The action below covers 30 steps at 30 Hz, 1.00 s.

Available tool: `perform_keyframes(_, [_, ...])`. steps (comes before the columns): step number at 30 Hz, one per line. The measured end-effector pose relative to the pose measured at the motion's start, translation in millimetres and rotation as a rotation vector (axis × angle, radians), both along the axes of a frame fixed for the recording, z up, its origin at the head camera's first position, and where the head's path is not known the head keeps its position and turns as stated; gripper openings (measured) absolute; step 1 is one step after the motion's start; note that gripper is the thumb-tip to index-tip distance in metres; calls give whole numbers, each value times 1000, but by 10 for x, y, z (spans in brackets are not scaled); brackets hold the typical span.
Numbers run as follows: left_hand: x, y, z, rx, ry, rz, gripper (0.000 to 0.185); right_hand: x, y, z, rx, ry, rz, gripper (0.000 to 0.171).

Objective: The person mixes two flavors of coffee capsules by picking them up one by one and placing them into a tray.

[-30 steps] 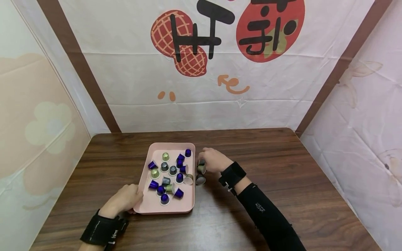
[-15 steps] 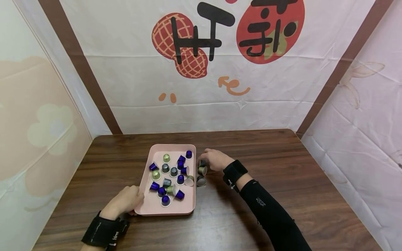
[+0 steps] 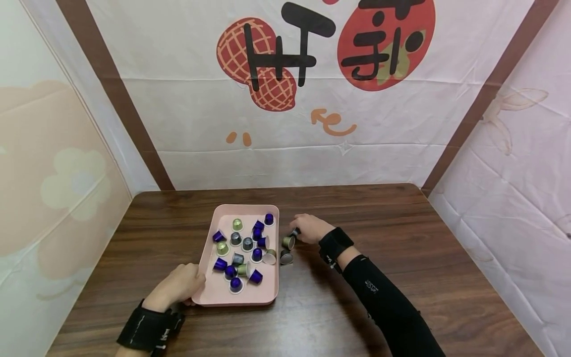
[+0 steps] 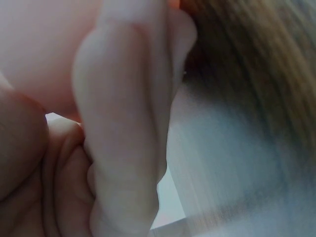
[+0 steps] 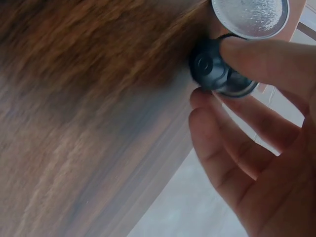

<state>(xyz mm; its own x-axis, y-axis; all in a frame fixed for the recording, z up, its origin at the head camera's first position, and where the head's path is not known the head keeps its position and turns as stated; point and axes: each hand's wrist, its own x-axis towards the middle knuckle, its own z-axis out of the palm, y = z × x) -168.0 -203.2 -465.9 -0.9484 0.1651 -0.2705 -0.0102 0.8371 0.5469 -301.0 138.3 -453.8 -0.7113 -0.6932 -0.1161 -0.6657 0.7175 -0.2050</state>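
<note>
Left hand (image 3: pixel 178 287) grips the near-left corner of the shallow pink plastic tray (image 3: pixel 263 293) of coffee capsules on the brown wooden table (image 3: pixel 401 233). Farther, right hand (image 3: pixel 310 228) pinches a dark metal capsule (image 5: pixel 217 71), just right of the tray.

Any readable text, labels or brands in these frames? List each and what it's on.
"开" in large black strokes, on the peanut drawing of the backdrop cloth.
A second large black character on the red strawberry drawing; top cropped, so not sure of the reading.
Small pale print on the black sleeve: too small to read.
Capsules and pink tray: no legible text.
</note>
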Motion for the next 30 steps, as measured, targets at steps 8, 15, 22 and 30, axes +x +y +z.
perform_keyframes(8, [-17, -12, -41, -8, 3, -2, 18, 39, 47, -20, 23, -57, -72, 26])
perform_keyframes(15, [-10, -15, -38, 2, 17, -3, 18, 27, 79, -56, 27, -57, -85, 19])
perform_keyframes(22, [-4, -20, -34, 4, 24, -7, 16, 82, 126, 10, 12, -58, -73, 18])
perform_keyframes(30, [-16, -15, -44, -9, 11, -6, 16, 203, 60, 155, -99, 32, 15, 10])
